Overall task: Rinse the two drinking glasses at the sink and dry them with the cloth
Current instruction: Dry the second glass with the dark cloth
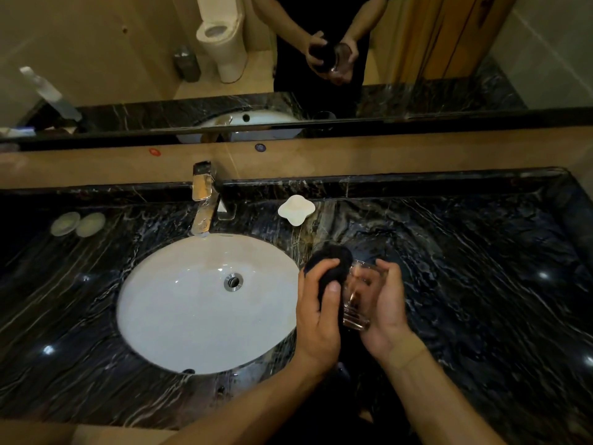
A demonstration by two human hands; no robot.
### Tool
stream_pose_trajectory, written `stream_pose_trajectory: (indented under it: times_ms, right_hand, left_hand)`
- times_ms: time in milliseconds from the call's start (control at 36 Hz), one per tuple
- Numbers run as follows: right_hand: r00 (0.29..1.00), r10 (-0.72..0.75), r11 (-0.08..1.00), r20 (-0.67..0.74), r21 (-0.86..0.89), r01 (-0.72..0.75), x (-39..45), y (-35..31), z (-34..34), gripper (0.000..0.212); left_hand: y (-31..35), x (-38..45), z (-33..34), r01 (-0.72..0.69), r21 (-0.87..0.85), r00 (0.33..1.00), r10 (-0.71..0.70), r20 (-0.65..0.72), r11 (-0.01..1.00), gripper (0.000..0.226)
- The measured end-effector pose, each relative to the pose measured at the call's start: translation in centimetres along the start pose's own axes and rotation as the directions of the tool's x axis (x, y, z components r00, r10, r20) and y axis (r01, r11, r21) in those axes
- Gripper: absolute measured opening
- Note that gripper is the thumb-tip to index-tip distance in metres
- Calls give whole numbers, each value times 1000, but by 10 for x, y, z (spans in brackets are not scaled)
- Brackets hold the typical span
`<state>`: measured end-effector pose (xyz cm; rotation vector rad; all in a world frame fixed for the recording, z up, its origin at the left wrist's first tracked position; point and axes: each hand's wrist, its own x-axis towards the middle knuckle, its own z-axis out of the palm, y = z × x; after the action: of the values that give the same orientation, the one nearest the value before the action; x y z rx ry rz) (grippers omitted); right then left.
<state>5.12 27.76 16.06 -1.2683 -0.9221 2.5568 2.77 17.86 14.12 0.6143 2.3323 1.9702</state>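
Glass (357,295) held tilted above the counter (481,268), just right of the sink (205,303); right hand (383,311) cups and grips it; left hand (319,311) clutches the dark cloth (330,261) against its mouth; faucet (203,200) behind the basin, white soap dish (296,209) beyond the hands.

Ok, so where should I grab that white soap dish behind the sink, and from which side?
Take the white soap dish by two opposite edges, pinching from above. It lies low and flat on the countertop with a rounded, lobed outline, so only its rim offers purchase. Coming down from the front keeps clear of the faucet.
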Motion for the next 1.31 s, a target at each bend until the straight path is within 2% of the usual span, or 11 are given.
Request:
stream_pose_trajectory:
  times_ms: [139, 306, 389, 528, 611, 722, 973, 1056, 1167, 1250, 1306]
  right_hand:
    - [982, -117, 981, -151, -170, 90, 0, 6, 3, 61]
    - [971, -225, 936, -73, -294, 195, -11, 13, 10, 65]
    - [975, -218, 947, -44, -251, 201, -15, 10, 10, 65]
    - [993, -111, 985, 44, -130, 116, -15, 7, 2, 75]
    - [988, -35, 999, 148, 5, 35, -13, 2, -5, 59]
    - [971, 20, 982, 238, 178, -64, -9, 2, -13, 57]
    - [990, 83, 960, 118, 257, -111, 6, 20, -17, 90]
    - [990, 86, 957, 113, 266, -114, 11, 25, -21, 91]
    - [984, -4, 992, 179, 128, -20, 17, 24, -29, 94]
    - [982, -102, 994, 157, -11, 105, 17, 21, -35, 91]
    - [980, -149, 975, 130, -145, 167, 18, 22, -36, 102]
  left_hand:
    - [1, -4, -2, -25, 120, 999, 19, 50, 992, 34]
    - [-6, -9, 0, -115, 274, 982, 68, 176, 955, 31]
    - [-6, -13, 1, -162, 275, 979, 119, 168, 948, 32]
    - [6, -13, 1, -83, 138, 993, 71, 90, 987, 29]
    - [8, -13, 0, -93, 62, 995, 91, 46, 994, 33]
    - [4, -11, 1, -25, -21, 999, 26, 30, 999, 31]
    - [-25, 4, -25, 61, 120, 970, -87, 229, 991, 31]
    - [-43, 21, -41, 110, 220, 934, -177, 310, 969, 26]
    - [-71, 70, -61, 344, 345, 849, -446, 284, 873, 19]
    - [-76, 117, -75, 744, 107, 628, -745, 225, 659, 17]
    - [-80, 148, -84, 860, -63, 506, -830, 236, 507, 9]
